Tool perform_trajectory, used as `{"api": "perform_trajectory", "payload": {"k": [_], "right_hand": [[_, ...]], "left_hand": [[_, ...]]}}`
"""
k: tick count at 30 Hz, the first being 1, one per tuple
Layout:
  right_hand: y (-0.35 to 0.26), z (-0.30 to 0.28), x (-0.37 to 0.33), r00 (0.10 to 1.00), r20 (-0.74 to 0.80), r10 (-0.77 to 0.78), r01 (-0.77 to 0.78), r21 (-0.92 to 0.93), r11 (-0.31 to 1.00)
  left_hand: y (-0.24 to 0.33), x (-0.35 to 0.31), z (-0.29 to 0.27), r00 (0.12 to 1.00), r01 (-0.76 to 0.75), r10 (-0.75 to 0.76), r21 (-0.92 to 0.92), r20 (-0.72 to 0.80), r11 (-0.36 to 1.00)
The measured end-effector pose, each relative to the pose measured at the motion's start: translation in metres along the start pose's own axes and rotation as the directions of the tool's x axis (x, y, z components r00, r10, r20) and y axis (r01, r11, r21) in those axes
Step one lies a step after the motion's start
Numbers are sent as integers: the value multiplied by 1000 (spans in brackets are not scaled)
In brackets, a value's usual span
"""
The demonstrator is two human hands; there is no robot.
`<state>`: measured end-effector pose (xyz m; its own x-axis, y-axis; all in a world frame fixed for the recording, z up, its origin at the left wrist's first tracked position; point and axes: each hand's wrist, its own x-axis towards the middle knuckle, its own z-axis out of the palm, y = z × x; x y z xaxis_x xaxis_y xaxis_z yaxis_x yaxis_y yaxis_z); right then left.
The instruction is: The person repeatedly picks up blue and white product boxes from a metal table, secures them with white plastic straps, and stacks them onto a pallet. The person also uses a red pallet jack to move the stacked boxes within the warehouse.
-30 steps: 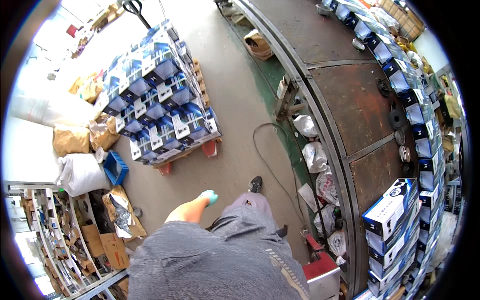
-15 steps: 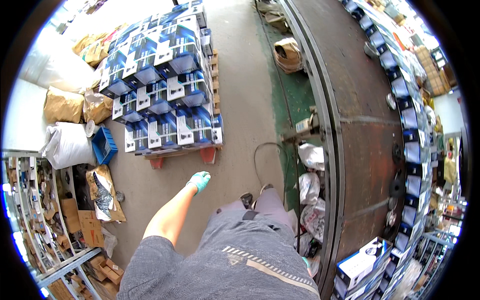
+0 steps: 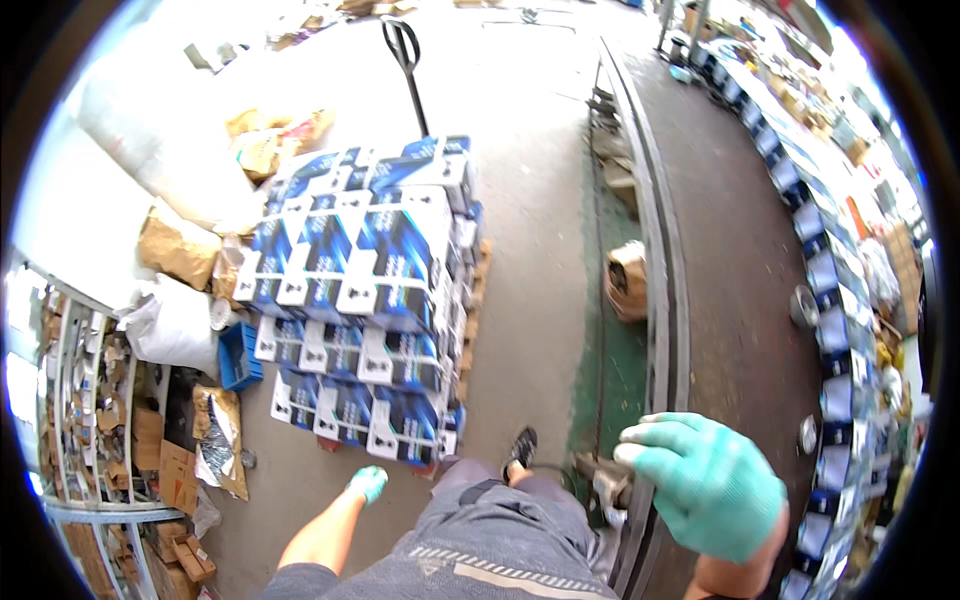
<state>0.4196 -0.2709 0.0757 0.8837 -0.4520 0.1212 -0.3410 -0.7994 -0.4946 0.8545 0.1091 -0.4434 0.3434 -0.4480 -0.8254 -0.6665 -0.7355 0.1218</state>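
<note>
Over there, left of the frame's centre, the boxes (image 3: 370,290) rise in neat tiers, blue, black and white. At lower centre, I can't tell how the left hand's (image 3: 369,485) fingers sit; lower right, the right hand's (image 3: 712,485) bend loosely, slightly apart.

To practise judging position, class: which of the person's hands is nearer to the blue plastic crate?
Left. The left hand is to the right of the blue plastic crate and lower in the picture; the right hand is much farther right, overlapping the long worktable.
</note>
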Motion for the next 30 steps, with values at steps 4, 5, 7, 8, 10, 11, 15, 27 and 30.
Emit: {"api": "perform_trajectory", "payload": {"k": [4,5,7,8,10,11,15,27,30], "right_hand": [[28,-104,105,982,4,-191,188,-196,962],[47,-116,132,970,18,-242,240,-211,948],[81,-134,190,946,59,-319,324,-229,918],[100,-135,219,931,78,-357,365,-224,904],[138,-141,277,906,120,-407,423,-216,880],[154,-144,307,892,141,-429,451,-213,867],[217,-170,422,840,217,-497,537,-196,821],[464,-284,681,721,271,-638,685,-141,715],[529,-311,741,692,290,-661,709,-99,698]], "left_hand": [[88,1,-56,970,-119,45,-304,-240,945],[118,-5,-80,960,-124,20,-360,-280,925],[174,-1,-122,937,-184,3,-486,-349,854],[202,8,-141,891,-275,23,-500,-454,821],[264,35,-189,808,-419,69,-488,-586,766],[300,49,-225,771,-479,96,-472,-630,740],[434,108,-378,591,-694,285,-296,-754,656],[647,249,-685,522,-719,390,-145,-759,680],[698,277,-733,455,-653,292,-93,-841,751]]}}
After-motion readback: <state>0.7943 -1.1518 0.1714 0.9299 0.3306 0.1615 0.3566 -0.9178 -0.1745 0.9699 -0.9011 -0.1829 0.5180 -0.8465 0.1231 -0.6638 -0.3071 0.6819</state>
